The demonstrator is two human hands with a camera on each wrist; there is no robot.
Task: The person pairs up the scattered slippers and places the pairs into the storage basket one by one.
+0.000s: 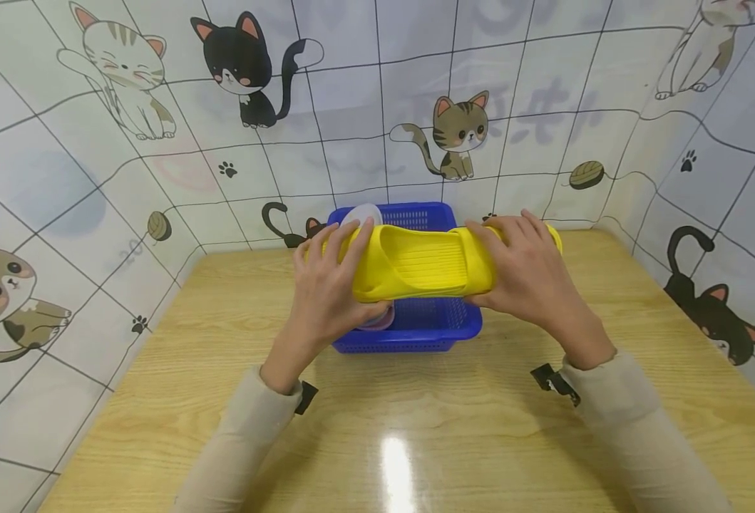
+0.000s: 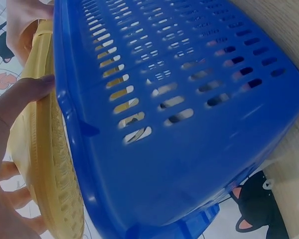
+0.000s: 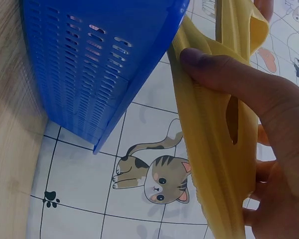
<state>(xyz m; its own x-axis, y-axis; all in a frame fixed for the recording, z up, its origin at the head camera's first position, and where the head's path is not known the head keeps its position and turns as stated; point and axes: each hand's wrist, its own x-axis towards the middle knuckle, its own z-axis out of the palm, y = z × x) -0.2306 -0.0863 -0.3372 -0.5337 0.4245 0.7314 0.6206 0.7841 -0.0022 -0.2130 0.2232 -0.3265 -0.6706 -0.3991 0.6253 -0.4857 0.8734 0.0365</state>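
Yellow slippers [image 1: 425,260], apparently two fitted together end to end, are held level above a blue plastic basket [image 1: 403,343]. My left hand [image 1: 329,285] grips their left end, thumb below and fingers over the top. At the opposite end my right hand [image 1: 527,267] holds on in much the same way. The left wrist view shows the patterned sole [image 2: 65,174] close beside the basket's rim. In the right wrist view, my thumb [image 3: 214,67] presses the slipper's edge, and a slot shows in the yellow upper.
Inside the basket, a white rounded item [image 1: 366,212] and a pinkish item [image 1: 380,318] show partly behind the slippers and left hand. The basket stands on a wooden table [image 1: 364,413], near the back wall [image 1: 351,149] with its cat pictures.
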